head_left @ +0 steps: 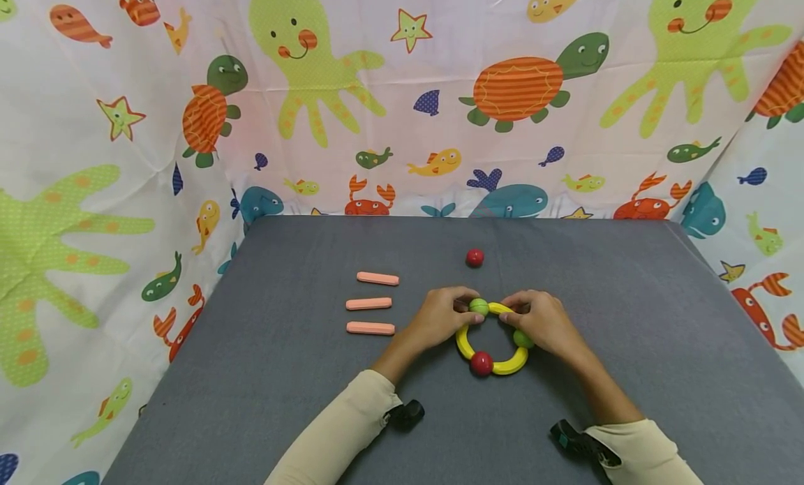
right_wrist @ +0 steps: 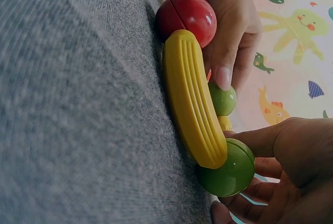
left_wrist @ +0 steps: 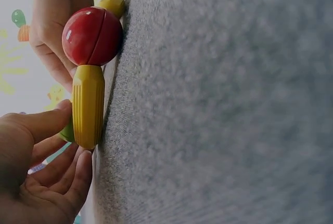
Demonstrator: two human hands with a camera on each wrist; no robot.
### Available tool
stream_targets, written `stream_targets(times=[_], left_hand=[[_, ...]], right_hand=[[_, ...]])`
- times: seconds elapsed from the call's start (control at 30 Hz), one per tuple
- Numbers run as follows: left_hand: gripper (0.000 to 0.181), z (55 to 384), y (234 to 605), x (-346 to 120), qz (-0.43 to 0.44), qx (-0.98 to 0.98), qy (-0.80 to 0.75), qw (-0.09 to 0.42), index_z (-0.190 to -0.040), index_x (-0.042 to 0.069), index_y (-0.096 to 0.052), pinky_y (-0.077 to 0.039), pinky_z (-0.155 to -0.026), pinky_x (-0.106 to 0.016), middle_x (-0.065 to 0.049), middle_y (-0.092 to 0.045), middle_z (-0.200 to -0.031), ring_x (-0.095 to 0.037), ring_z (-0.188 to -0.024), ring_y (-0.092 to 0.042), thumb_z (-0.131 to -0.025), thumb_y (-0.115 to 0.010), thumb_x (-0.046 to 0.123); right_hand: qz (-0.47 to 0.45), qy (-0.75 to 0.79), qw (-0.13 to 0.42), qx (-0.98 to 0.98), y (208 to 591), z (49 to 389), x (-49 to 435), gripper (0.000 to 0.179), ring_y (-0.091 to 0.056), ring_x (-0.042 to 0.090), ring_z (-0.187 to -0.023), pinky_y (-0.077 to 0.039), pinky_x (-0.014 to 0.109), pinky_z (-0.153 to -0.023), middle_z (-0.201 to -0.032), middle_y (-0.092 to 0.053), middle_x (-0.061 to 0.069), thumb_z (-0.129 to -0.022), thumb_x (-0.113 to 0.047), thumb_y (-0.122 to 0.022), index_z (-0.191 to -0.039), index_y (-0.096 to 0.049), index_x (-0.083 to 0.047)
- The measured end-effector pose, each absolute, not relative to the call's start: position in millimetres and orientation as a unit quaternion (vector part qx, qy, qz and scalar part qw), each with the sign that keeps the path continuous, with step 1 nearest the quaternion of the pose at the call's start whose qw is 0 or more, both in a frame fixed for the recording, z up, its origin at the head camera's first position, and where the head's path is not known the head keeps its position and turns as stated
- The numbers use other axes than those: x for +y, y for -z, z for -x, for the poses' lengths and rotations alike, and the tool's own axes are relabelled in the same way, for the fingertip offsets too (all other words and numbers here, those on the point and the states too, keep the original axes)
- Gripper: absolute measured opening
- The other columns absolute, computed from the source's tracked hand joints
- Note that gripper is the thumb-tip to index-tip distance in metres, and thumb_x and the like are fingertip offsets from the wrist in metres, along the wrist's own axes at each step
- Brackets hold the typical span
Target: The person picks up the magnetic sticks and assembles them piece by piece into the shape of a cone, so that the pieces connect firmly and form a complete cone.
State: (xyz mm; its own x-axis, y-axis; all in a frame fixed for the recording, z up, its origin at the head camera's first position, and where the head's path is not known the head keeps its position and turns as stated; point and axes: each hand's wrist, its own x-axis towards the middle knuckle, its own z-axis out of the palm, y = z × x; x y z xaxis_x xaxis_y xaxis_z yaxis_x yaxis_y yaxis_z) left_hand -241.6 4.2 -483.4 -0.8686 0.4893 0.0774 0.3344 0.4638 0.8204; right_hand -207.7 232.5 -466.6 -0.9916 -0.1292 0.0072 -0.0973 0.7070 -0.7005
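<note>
A ring of yellow curved pieces [head_left: 510,364] joined with balls lies on the grey table. A red ball [head_left: 481,363] forms its near side, and green balls sit at its far side [head_left: 479,306] and right side [head_left: 523,338]. My left hand [head_left: 440,316] pinches the far green ball between thumb and fingers. With thumb and fingers, my right hand [head_left: 544,322] holds the yellow piece between the two green balls; part of that piece is hidden. In the right wrist view, the right green ball [right_wrist: 229,174] lies close to my right fingers.
A loose red ball [head_left: 474,257] rests beyond the ring. Left of my left hand, three salmon-pink sticks [head_left: 368,303] lie roughly parallel. A cloth [head_left: 402,150] printed with sea animals hangs behind the grey table [head_left: 283,387] and at its sides.
</note>
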Motion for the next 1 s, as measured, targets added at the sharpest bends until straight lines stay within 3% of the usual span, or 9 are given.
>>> stream_targets(times=[0.23, 0.57, 1.0], left_hand=[[0.039, 233.5, 484.8, -3.4, -0.221, 0.832, -0.501, 0.093, -0.133, 0.009, -0.072, -0.057, -0.088, -0.023, -0.003, -0.075, -0.126, -0.008, -0.104, -0.072, -0.096, -0.081, 0.019], [0.042, 218.5, 483.7, -9.3, -0.181, 0.840, -0.503, 0.099, -0.132, 0.008, -0.072, -0.058, -0.087, -0.026, -0.004, -0.076, -0.119, -0.008, -0.102, -0.071, -0.093, -0.083, 0.020], [0.046, 208.5, 478.4, -7.6, -0.138, 0.869, -0.467, 0.089, -0.131, 0.002, -0.072, -0.055, -0.073, -0.024, -0.001, -0.074, -0.100, -0.005, -0.083, -0.067, -0.090, -0.086, 0.018]], right_hand=[[0.060, 0.378, 0.027, 0.924, 466.6, 208.1, 232.1, 0.019, -0.067, 0.020, -0.085, -0.054, 0.032, -0.070, -0.106, -0.077, 0.013, -0.096, -0.015, -0.078, -0.111, -0.080, -0.003], [0.059, 0.375, 0.023, 0.925, 467.4, 207.6, 232.3, 0.019, -0.067, 0.020, -0.087, -0.053, 0.033, -0.071, -0.105, -0.077, 0.013, -0.096, -0.015, -0.078, -0.111, -0.081, -0.004], [0.059, 0.382, 0.029, 0.922, 465.9, 207.4, 232.4, 0.019, -0.068, 0.022, -0.088, -0.055, 0.033, -0.072, -0.107, -0.076, 0.014, -0.096, -0.014, -0.078, -0.111, -0.080, -0.003]])
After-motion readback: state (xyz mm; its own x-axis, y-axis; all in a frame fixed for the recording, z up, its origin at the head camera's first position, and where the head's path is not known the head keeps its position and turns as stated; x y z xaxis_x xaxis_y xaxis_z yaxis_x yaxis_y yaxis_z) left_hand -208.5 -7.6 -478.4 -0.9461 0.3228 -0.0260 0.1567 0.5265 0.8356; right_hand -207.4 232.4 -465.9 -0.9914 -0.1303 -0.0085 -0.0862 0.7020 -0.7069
